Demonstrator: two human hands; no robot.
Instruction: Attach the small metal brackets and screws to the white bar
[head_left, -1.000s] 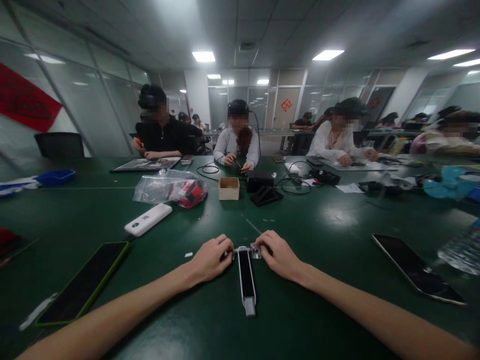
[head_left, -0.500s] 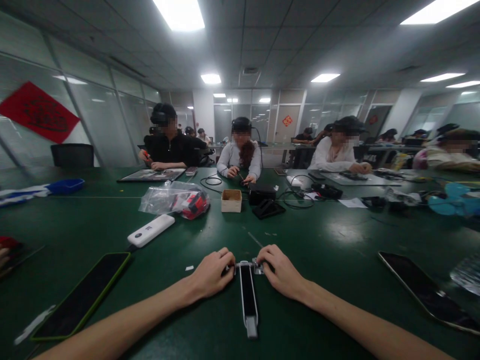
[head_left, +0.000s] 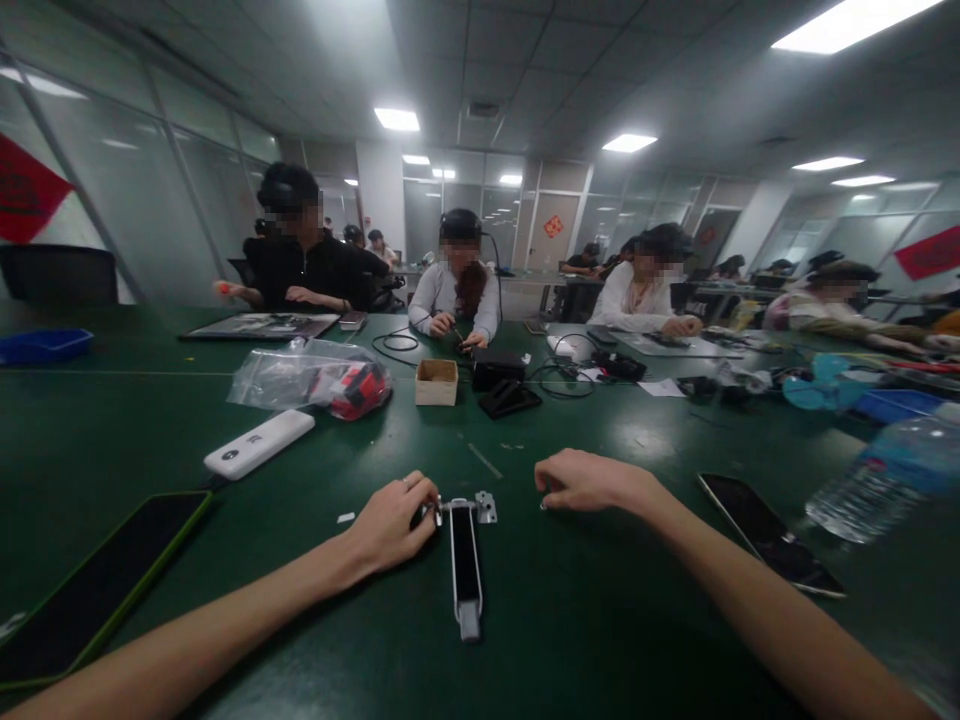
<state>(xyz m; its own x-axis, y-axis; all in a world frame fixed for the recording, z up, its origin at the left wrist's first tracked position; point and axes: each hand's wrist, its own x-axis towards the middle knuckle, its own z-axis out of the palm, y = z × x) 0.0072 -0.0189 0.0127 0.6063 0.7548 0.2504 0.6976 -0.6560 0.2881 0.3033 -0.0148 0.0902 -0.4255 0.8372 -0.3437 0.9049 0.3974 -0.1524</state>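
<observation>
Black strip device [head_left: 466, 556] with pale frame laid toward the tabletop's [head_left: 337, 640] near edge, metal bracket [head_left: 487, 508] at its far end. Bracket's left end pinched by left hand [head_left: 394, 522], fingers clamped on it. Right hand [head_left: 589, 478] held apart, right of the bracket; fingers curled, whether together can't be told. Green-edged phone [head_left: 97, 580] seen left, dark phone [head_left: 769, 532] right, small open box [head_left: 436, 384] farther off.

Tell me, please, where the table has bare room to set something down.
A wide bare patch lies between the white-rimmed strip and the right forearm; another lies between the green phone and the left forearm. It is crowded beyond, around the box, black case and cables, and tight where the left hand meets the strip.
</observation>
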